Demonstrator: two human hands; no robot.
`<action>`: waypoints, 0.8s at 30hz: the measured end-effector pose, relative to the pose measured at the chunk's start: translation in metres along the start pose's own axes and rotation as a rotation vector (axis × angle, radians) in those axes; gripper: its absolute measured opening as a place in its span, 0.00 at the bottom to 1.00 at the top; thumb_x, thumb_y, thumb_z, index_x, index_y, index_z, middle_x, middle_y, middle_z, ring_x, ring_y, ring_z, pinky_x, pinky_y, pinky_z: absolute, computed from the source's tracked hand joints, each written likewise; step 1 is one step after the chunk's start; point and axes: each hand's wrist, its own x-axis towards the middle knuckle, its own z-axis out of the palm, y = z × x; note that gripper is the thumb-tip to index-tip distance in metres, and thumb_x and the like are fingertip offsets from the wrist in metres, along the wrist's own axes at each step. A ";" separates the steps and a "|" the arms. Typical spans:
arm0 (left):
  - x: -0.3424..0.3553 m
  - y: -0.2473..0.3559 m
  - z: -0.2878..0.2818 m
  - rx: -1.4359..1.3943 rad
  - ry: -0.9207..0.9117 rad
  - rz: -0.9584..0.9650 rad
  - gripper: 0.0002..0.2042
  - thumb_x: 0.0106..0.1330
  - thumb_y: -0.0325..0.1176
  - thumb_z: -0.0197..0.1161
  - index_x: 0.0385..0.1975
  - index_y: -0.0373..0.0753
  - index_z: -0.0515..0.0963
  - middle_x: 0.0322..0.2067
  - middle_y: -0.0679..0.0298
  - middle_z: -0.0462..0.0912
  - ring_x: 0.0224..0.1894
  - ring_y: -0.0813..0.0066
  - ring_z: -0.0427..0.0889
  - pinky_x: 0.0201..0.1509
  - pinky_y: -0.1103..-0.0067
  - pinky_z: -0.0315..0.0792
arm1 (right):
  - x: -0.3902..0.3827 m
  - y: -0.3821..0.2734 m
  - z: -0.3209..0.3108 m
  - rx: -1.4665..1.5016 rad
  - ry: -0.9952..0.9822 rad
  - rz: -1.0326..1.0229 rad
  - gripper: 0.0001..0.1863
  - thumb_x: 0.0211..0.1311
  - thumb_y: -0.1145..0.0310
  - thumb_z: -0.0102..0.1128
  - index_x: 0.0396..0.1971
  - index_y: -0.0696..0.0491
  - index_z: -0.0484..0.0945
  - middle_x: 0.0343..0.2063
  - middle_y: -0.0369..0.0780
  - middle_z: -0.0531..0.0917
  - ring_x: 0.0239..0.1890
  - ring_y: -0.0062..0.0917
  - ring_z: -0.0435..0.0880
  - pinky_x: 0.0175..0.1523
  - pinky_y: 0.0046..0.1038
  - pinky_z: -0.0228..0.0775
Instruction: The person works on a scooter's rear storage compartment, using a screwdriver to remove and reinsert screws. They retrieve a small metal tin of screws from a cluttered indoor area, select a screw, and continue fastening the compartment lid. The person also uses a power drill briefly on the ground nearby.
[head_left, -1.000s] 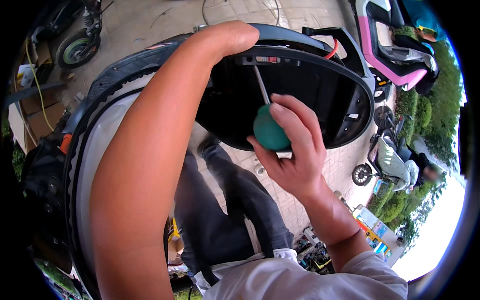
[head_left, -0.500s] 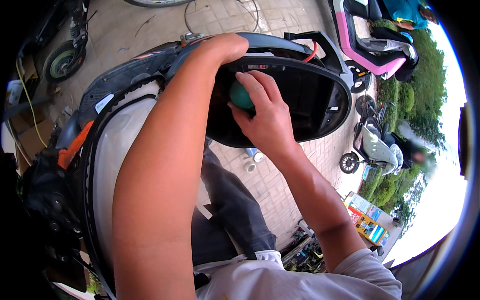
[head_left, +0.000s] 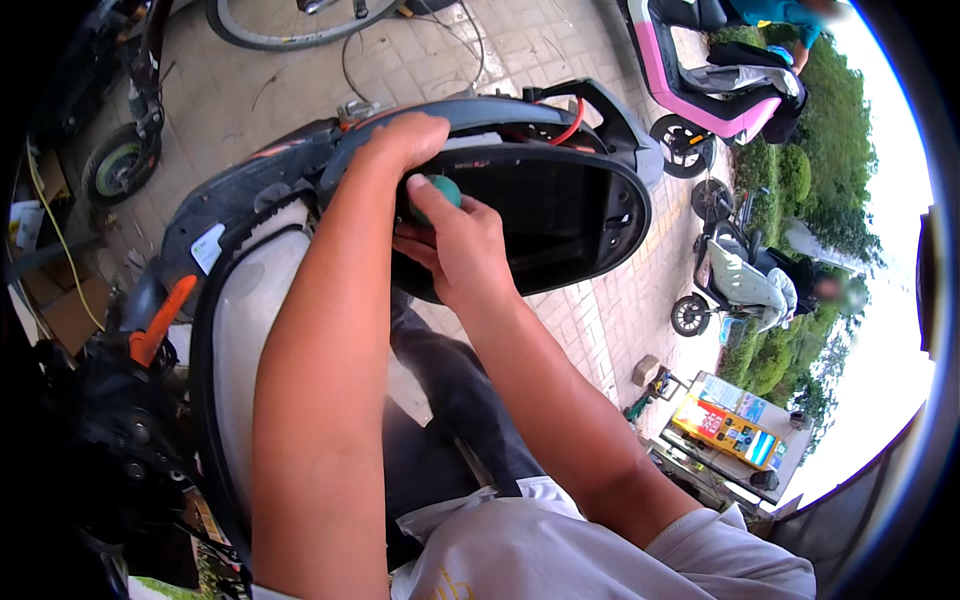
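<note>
A scooter stands before me with its seat raised at the left, the pale seat underside (head_left: 258, 340) showing. Its black under-seat storage bin (head_left: 630, 200) lies open. My right hand (head_left: 468, 245) is closed round a green, smooth, round-ended thing (head_left: 440, 195) at the bin's left end; whether this is a tool's handle I cannot make out. My left arm crosses over the bin's left end. My left hand (head_left: 412, 140) rests over the grey side panel (head_left: 490, 118) on the far side, its fingers hidden.
A red hose (head_left: 572, 122) curves by the black rear grab rail (head_left: 600, 105). Farther off are a bicycle wheel (head_left: 290, 35), a pink scooter (head_left: 690, 95) with a person beside it, and a pale scooter (head_left: 735, 270). A yellow device (head_left: 725, 430) sits at the lower right.
My view has shifted, so the scooter sits further left and lower. My right hand, with the green thing, has moved left toward my left wrist. The left hand stays on the panel.
</note>
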 end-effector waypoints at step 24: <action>-0.002 -0.008 -0.013 0.079 -0.063 0.155 0.11 0.56 0.27 0.61 0.38 0.38 0.84 0.40 0.52 0.78 0.46 0.55 0.77 0.52 0.71 0.71 | 0.047 -0.013 -0.023 1.124 -0.040 0.775 0.09 0.69 0.63 0.52 0.32 0.53 0.72 0.32 0.39 0.77 0.40 0.30 0.78 0.48 0.35 0.75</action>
